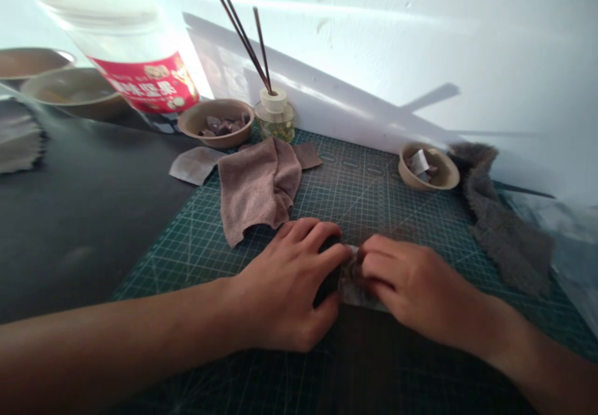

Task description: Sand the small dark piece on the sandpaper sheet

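Note:
My left hand bends over a dark object on the cutting mat, with thumb and fingers on either side of it; what that object is, I cannot make out. My right hand has its fingers pressed together on a pale, crumpled piece of cloth or paper between the two hands. Its fingertips and whatever small thing they pinch are hidden. Just beyond my left hand, a mauve-brown cloth lies rumpled on the mat.
A bowl of brownish pieces, a reed diffuser and a large tub with a red label stand along the wall. On the right are a small bowl with scraps and a frayed grey cloth. Further bowls sit at left.

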`<state>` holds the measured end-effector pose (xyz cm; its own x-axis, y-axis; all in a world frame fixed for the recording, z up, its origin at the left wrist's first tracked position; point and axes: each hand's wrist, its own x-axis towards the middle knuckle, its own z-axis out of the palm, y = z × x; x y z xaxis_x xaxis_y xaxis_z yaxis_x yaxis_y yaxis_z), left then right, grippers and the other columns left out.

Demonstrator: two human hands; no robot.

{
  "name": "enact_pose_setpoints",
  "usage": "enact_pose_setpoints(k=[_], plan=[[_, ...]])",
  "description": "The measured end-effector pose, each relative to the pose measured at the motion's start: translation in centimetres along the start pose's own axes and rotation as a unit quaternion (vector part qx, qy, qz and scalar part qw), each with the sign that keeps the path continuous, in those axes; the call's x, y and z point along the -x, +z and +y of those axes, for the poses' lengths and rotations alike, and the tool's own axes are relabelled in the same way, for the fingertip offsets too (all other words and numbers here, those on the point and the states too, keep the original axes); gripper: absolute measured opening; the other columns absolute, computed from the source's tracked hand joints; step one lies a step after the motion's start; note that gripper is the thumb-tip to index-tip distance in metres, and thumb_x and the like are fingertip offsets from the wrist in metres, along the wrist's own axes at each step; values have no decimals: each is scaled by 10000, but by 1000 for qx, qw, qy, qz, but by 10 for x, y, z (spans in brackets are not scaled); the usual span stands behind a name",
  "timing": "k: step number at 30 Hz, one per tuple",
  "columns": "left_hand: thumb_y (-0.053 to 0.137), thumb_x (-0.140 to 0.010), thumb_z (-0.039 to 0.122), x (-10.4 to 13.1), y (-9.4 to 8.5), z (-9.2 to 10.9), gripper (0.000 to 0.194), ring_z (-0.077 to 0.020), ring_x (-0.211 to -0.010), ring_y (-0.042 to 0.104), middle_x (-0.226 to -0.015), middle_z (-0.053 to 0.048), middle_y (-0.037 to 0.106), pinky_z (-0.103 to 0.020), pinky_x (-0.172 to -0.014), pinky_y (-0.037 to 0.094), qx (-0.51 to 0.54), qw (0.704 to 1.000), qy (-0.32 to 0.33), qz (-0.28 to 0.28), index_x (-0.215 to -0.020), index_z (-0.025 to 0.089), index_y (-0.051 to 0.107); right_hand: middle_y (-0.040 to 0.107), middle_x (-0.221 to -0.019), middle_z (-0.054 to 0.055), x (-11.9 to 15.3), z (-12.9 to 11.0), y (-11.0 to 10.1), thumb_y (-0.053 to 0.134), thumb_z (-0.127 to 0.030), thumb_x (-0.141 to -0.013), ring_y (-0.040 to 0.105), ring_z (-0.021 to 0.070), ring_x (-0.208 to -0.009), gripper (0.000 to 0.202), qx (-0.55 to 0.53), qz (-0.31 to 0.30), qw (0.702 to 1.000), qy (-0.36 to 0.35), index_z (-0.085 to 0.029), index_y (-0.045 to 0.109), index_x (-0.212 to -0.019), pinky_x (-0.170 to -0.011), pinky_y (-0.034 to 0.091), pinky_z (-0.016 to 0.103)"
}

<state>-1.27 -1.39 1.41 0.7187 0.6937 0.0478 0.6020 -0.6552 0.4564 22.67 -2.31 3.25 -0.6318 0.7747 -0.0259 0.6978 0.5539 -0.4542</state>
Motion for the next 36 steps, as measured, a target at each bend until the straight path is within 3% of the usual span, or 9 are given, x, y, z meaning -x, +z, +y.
enact_pose_setpoints(k=[2,6,11,15,19,24,28,33,36], plan=[[610,-836,317,0,0,0,462,-361,-1281,455,-1375,-106,538,-603,-1079,392,-3,1000,1,3,-1291,235,603,614,-937,14,0,2,-2,559,-115,-964,608,163,-839,159,14,-1,999,35,-193,620,-839,-777,452,305],[628,-822,316,1,0,0,456,-365,-1269,466,-1364,-110,549,-605,-1073,404,0,1000,5,12,-1270,233,615,610,-919,-13,2,1,-3,576,-72,-925,596,136,-782,183,-26,-65,998,7,-205,596,-801,-701,433,272],[621,-832,321,1,2,0,444,-366,-1260,470,-1366,-113,548,-602,-1061,411,-5,1000,10,16,-1268,234,615,605,-904,0,1,-1,-2,579,-107,-941,593,152,-806,170,-15,-1,998,55,-202,605,-802,-737,442,289],[623,-823,318,1,2,0,445,-362,-1264,467,-1360,-110,548,-596,-1069,406,0,1000,8,11,-1258,226,619,619,-936,-17,1,-2,-3,574,-85,-934,593,136,-799,171,-46,-87,995,-23,-219,623,-839,-711,426,273],[616,-829,319,0,1,0,444,-355,-1259,463,-1362,-108,543,-594,-1065,406,-2,1000,7,12,-1262,224,617,619,-946,10,1,3,-6,548,-117,-965,588,160,-818,165,-10,-16,1000,18,-205,625,-850,-728,423,300],[620,-827,325,0,1,0,430,-352,-1251,470,-1353,-107,548,-586,-1064,411,0,1000,6,7,-1244,222,627,617,-892,-6,1,4,-6,560,-81,-938,547,162,-748,185,19,-70,996,-49,-217,600,-819,-693,392,313],[628,-824,311,0,1,-1,469,-353,-1262,464,-1366,-111,541,-585,-1073,401,-8,1000,8,11,-1284,222,607,626,-956,23,-4,4,-5,553,-110,-964,571,176,-818,152,41,17,999,1,-202,637,-876,-749,408,322],[630,-822,317,0,2,-1,452,-353,-1249,469,-1354,-108,541,-589,-1050,412,-9,1000,10,16,-1265,224,613,617,-892,-19,-2,1,-5,606,-90,-925,573,141,-790,163,-23,-86,994,-70,-206,602,-811,-711,399,279],[633,-822,319,-1,2,0,454,-350,-1257,463,-1360,-104,540,-588,-1064,403,-10,1000,7,8,-1266,228,612,628,-936,6,-2,1,-4,583,-91,-939,584,162,-836,153,0,-21,998,-54,-200,610,-836,-750,409,293]])
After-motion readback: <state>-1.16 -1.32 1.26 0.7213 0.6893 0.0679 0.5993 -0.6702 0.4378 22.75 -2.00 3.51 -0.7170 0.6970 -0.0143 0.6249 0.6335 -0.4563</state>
